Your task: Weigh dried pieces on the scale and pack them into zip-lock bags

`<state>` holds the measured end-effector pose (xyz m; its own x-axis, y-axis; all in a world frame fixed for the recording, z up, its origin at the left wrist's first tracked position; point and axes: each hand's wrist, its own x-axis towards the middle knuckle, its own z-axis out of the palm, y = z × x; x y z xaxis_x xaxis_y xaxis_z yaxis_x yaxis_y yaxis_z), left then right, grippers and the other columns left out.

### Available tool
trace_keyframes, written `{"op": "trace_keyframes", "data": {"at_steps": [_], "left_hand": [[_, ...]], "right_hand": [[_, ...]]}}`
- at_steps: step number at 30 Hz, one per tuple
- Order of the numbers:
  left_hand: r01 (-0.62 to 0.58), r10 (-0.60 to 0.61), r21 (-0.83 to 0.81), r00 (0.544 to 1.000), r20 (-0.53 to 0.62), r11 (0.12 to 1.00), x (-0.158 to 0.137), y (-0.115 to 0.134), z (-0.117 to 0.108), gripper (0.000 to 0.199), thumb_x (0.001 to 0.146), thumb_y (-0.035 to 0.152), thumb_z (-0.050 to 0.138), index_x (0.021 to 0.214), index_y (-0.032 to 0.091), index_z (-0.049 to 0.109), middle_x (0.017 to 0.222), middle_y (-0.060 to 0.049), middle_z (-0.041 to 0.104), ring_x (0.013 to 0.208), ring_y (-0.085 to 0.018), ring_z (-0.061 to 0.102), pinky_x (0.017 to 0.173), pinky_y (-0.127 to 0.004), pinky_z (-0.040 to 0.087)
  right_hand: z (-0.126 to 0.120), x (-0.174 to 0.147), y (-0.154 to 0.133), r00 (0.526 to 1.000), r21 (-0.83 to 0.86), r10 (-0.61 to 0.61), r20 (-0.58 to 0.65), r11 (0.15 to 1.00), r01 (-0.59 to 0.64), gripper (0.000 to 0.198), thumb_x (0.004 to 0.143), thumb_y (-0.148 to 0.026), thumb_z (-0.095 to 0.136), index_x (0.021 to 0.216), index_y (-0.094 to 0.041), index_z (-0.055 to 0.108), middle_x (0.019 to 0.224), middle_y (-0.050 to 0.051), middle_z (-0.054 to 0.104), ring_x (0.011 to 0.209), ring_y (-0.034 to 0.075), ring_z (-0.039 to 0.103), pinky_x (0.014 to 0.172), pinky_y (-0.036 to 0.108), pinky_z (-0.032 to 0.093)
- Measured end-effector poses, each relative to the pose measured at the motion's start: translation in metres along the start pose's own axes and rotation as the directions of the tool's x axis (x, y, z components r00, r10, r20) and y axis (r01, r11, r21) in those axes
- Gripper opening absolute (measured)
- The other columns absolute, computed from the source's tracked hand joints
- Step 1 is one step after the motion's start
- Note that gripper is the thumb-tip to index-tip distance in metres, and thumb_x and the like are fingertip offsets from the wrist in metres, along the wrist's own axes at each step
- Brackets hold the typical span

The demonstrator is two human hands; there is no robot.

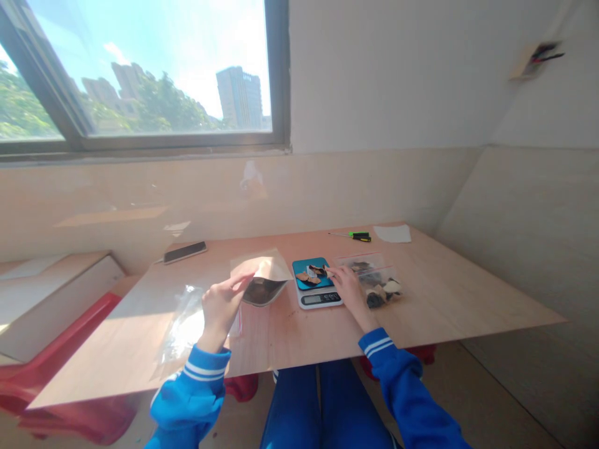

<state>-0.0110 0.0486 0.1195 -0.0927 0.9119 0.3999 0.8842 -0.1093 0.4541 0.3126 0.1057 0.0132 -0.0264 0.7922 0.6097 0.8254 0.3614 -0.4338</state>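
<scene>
My left hand (225,304) pinches the rim of a brown kraft paper pouch (276,267), whose mouth gapes and shows a dark inside. Just right of the pouch is a white digital kitchen scale (322,299) with a blue top. Curled brown dried pieces (307,280), looking like dried peel, lie on the scale. Over the scale's right edge, my right hand (349,288) has its fingertips together at one of these pieces. Beside that hand rests a clear zip bag (386,274) with dark and pale dried pieces in it.
Clear plastic bags (182,327) lie at the table's left. Toward the back are a phone (185,252), a screwdriver (358,236) with a green and black handle, and white paper (393,234). A red chair (70,349) stands left of the wooden table (468,299).
</scene>
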Motion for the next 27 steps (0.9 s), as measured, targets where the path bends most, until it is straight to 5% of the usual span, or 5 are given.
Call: {"op": "trace_keyframes", "data": {"at_steps": [12, 17, 22, 25, 27], "left_hand": [[0.010, -0.011, -0.018, 1.000, -0.005, 1.000, 0.000, 0.000, 0.001, 0.028, 0.085, 0.044, 0.058, 0.107, 0.034, 0.073, 0.075, -0.001, 0.076, 0.074, -0.020, 0.070, 0.059, -0.024, 0.040], [0.063, -0.063, -0.044, 0.998, 0.003, 0.997, 0.002, 0.004, 0.002, 0.027, 0.083, 0.044, 0.060, 0.104, 0.035, 0.074, 0.077, -0.001, 0.077, 0.080, -0.022, 0.071, 0.062, -0.025, 0.043], [0.125, -0.126, -0.071, 0.992, -0.004, 0.990, 0.003, 0.013, 0.005, 0.026, 0.081, 0.045, 0.061, 0.102, 0.037, 0.074, 0.087, 0.001, 0.078, 0.089, -0.024, 0.071, 0.065, -0.027, 0.045], [0.159, -0.159, -0.071, 0.987, 0.009, 0.985, -0.001, 0.018, 0.006, 0.026, 0.080, 0.046, 0.061, 0.101, 0.036, 0.074, 0.087, 0.000, 0.078, 0.090, -0.025, 0.070, 0.065, -0.028, 0.046], [0.166, -0.166, -0.074, 0.986, 0.008, 0.983, -0.004, 0.019, 0.008, 0.026, 0.081, 0.045, 0.060, 0.101, 0.036, 0.074, 0.088, 0.000, 0.078, 0.091, -0.025, 0.070, 0.067, -0.028, 0.046]], "right_hand": [[0.011, 0.007, -0.006, 0.997, -0.046, 0.023, 0.079, 0.999, -0.019, 0.044, 0.081, -0.008, 0.044, 0.122, -0.013, 0.060, 0.120, 0.017, 0.056, 0.116, 0.028, 0.052, 0.099, 0.046, 0.044], [-0.028, 0.011, -0.068, 0.999, 0.166, -0.051, -0.019, 0.985, 0.053, 0.037, 0.082, -0.005, 0.041, 0.109, -0.015, 0.065, 0.110, 0.013, 0.061, 0.110, 0.023, 0.055, 0.098, 0.041, 0.044], [-0.039, 0.016, -0.152, 0.904, 0.467, -0.322, 0.281, 0.869, 0.164, 0.039, 0.085, -0.001, 0.038, 0.096, -0.020, 0.069, 0.097, 0.003, 0.071, 0.097, 0.014, 0.063, 0.091, 0.028, 0.048], [-0.015, 0.016, -0.180, 0.841, 0.323, -0.352, 0.411, 0.919, 0.227, 0.038, 0.083, 0.003, 0.040, 0.098, -0.016, 0.069, 0.108, 0.007, 0.070, 0.105, 0.018, 0.062, 0.094, 0.029, 0.048], [0.008, 0.015, -0.189, 0.857, 0.108, -0.262, 0.444, 0.965, 0.239, 0.035, 0.082, 0.003, 0.040, 0.099, -0.010, 0.068, 0.107, 0.015, 0.068, 0.102, 0.024, 0.064, 0.088, 0.035, 0.052]]}}
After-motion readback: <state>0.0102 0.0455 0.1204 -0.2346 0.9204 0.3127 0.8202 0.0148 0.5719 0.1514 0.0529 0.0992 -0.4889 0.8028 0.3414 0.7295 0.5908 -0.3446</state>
